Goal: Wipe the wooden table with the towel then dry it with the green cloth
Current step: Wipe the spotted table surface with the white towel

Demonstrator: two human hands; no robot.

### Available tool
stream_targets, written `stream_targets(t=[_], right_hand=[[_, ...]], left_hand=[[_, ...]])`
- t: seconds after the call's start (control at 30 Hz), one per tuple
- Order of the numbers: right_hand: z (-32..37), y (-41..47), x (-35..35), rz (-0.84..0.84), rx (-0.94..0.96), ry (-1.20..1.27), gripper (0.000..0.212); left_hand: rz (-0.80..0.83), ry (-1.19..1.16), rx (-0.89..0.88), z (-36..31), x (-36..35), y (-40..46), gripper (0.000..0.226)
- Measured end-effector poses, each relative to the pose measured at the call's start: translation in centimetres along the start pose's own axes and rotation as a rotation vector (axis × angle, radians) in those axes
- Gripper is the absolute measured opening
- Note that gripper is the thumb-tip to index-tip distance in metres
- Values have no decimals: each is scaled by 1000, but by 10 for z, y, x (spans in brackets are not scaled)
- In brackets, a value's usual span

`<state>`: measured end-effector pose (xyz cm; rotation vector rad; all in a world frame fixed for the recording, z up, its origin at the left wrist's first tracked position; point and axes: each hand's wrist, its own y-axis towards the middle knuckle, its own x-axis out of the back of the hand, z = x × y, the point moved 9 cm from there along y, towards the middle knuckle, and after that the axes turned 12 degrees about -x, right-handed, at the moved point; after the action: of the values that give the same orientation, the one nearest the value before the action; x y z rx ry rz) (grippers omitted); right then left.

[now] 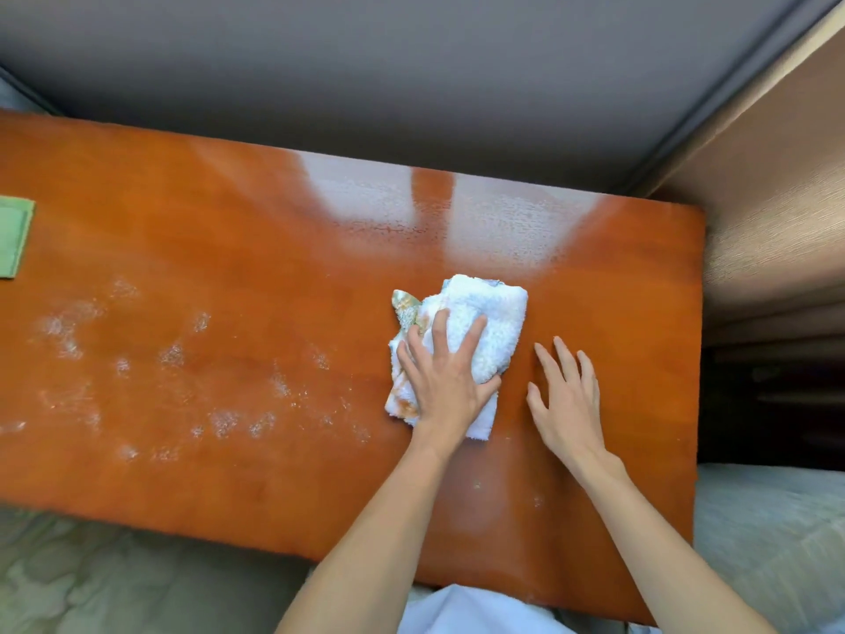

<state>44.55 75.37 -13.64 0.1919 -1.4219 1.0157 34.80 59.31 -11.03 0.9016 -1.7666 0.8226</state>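
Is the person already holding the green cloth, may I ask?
No, the green cloth lies alone at the table's left end while the left hand presses the towel.

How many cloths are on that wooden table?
2. The white towel lies right of centre on the wooden table, under the left hand. The green cloth sits at the far left, cut off by the picture's edge; others could lie out of view.
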Motion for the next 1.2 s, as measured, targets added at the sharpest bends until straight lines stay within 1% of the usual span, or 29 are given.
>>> stream_targets(t=[0.17, 0.23, 0.33, 0.43, 0.57, 0.67, 0.77, 0.83, 0.97, 1.03, 1.13, 1.2], right_hand=[[49, 0, -17, 32, 42, 21, 55], [68, -3, -23, 52, 59, 45, 56], [85, -7, -28, 59, 55, 63, 55], [90, -10, -29, 64, 43, 74, 54], [89, -13, -28, 73, 43, 61, 54], [89, -17, -29, 70, 46, 41, 54], [90, -20, -30, 67, 39, 29, 54], [91, -22, -31, 71, 35, 14, 56], [95, -29, -36, 73, 39, -4, 58], [95, -31, -39, 63, 30, -8, 60], [94, -32, -48, 30, 15, -81, 63], [96, -31, -55, 35, -39, -107, 65]], left_hand=[[-104, 23, 156, 128, 40, -17, 77], [-127, 44, 237, 183, 56, -29, 88], [-113, 58, 382, 255, 76, -44, 105], [-117, -14, 421, 288, 84, -44, 104], [-172, -9, 453, 271, 83, -40, 96], [-143, -1, 451, 243, 75, -29, 93], [-80, 50, 334, 193, 63, -11, 90], [-3, 65, 224, 149, 48, -1, 90], [151, 61, -92, 71, 14, -1, 95], [169, 47, -177, 61, 8, -3, 95], [125, 59, -225, 73, 16, -1, 96], [115, 54, -219, 95, 23, 2, 98]])
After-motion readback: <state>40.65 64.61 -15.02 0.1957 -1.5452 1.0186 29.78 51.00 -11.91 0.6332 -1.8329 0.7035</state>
